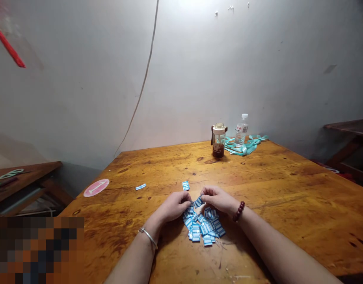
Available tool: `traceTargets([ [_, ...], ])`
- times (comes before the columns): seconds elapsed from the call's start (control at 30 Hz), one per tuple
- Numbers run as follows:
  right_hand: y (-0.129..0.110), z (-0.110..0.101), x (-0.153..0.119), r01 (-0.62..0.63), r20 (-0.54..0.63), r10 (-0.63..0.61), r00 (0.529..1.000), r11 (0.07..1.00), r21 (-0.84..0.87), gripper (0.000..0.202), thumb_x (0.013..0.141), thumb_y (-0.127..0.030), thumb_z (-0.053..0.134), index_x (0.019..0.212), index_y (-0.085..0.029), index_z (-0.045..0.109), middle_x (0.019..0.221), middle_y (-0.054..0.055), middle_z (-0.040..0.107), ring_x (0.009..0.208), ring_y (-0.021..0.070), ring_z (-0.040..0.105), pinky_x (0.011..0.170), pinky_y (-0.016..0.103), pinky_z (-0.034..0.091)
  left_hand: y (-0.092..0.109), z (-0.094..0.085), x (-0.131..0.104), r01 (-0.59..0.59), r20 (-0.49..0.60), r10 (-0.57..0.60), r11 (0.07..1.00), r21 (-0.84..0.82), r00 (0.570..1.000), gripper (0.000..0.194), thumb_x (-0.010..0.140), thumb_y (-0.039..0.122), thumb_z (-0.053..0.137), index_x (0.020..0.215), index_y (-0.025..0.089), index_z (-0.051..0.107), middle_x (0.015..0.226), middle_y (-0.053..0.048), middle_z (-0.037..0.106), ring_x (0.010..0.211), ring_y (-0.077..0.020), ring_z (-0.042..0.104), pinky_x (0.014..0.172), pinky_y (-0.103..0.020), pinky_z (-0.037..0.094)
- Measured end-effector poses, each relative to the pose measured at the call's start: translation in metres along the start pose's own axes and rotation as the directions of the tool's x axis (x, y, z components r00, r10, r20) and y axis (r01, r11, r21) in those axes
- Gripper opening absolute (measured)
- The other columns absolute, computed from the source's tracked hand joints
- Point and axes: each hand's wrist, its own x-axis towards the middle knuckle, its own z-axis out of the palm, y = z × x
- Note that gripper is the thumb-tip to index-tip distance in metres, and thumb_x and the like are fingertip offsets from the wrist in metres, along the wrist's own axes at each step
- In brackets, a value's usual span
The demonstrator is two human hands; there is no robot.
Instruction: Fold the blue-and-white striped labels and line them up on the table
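Blue-and-white piece (198, 202) is positioned between both hands, at the pile's twelve o'clock edge, pinched between thumb and fingers of the right hand (219, 198) with no visible gap. The left hand (174, 205) has its fingers curled, tips nearly together, beside the same piece; whether they grip it is not clear. Toward six o'clock lies the pile of similar pieces (207, 228), overlapping on the table (157, 169). Taking the pile as dial centre: a small stack (185, 185) lies at eleven, just beyond the left fingers; a strip (140, 187) at ten; a pink disc (96, 188) between nine and ten; a lidded cup (218, 142) just past twelve; a water bottle (242, 130) at one, with turquoise ribbon (243, 150) about its base. Caution: a light edge grip may let the piece drop into the pile. Because the pieces overlap, lifting one may drag its neighbours, and a low wrist may sweep outer pieces aside. Not determinable: the print on the pieces, their count, and whatever the hands cover. A pale shape (200, 209) below the held piece is unidentifiable. Both forearms (276, 240) are cut off at the lower edge; a pixelated patch (36, 250) masks the corner between eight and nine.
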Motion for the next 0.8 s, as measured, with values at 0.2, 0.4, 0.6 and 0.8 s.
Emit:
traceTargets([
  [0.2,0.0,0.007,0.001,0.153,-0.018,-0.153,0.988,0.988,0.027,0.01,0.073,-0.024,0.048,0.078,-0.016,0.046,0.061,-0.004,0.049,0.049,0.0086,0.05,0.044,0.015,0.037,0.005,0.007,0.004,0.071,-0.048,-0.105,0.885,-0.461,0.993,0.009,0.065,0.021,0.052,0.071,0.014,0.05,0.06,0.002,0.048,0.052,-0.008,0.044,0.048,-0.017,0.036],
  [0.4,0.0,0.013,0.002,0.264,-0.069,-0.268,0.961,0.962,-0.068,0.007,0.071,-0.014,0.046,0.075,-0.015,0.051,0.065,-0.002,0.05,0.056,0.0094,0.048,0.049,0.016,0.038,0.003,0.012,0.007,0.093,-0.056,-0.158,0.793,-0.603,0.986,0.018,0.064,0.024,0.058,0.077,0.013,0.053,0.068,-0.001,0.052,0.055,-0.0082,0.048,0.049,-0.018,0.038],
  [0.6,-0.002,0.016,0.001,0.327,-0.106,-0.351,0.931,0.926,-0.19,0.012,0.071,-0.011,0.045,0.074,-0.015,0.055,0.067,-0.001,0.052,0.06,0.0105,0.046,0.054,0.017,0.037,0.005,0.017,0.008,0.121,0.012,-0.153,0.731,-0.671,0.988,0.021,0.065,0.028,0.061,0.075,0.01,0.056,0.065,-0.003,0.054,0.053,-0.0079,0.049,0.051,-0.018,0.038],
  [0.8,-0.002,0.018,0.001,0.363,-0.168,-0.421,0.891,0.885,-0.292,0.012,0.077,-0.015,0.045,0.075,-0.016,0.057,0.07,0.0,0.053,0.066,0.013,0.048,0.06,0.02,0.038,0.013,0.019,0.006,0.143,0.063,-0.151,0.604,-0.784,0.986,0.024,0.067,0.031,0.062,0.077,0.009,0.057,0.067,-0.005,0.056,0.057,-0.0097,0.053,0.051,-0.018,0.041],
])
